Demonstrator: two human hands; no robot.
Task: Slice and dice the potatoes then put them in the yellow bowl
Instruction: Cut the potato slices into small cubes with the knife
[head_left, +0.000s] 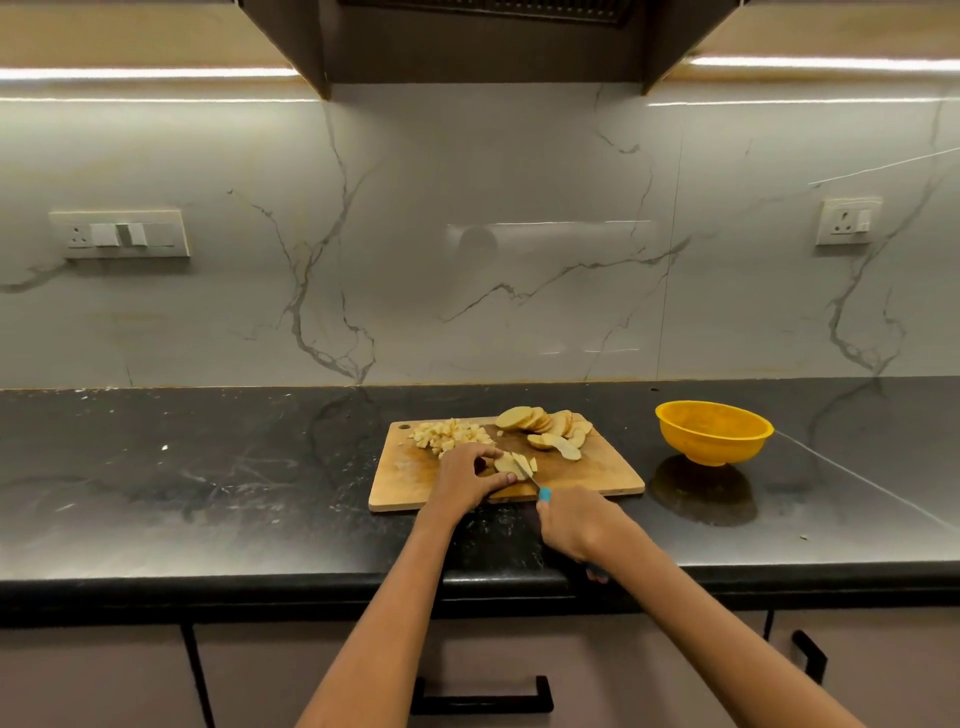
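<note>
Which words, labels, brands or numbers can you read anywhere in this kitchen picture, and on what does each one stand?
None can be read.
Bowl: plain yellow, no label showing.
Board: bare wood, no mark.
Knife: blue handle, no brand visible.
Left socket plate and right socket plate: no lettering; any marking is too small to tell.

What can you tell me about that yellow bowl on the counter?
The yellow bowl looks like plastic, round with a thin rim and a small foot. It stands upright on the black counter, to the right of the wooden cutting board and apart from it. Its inside looks empty, with faint scuffs. Neither hand touches it, and its reflection shows on the glossy counter below.
</note>
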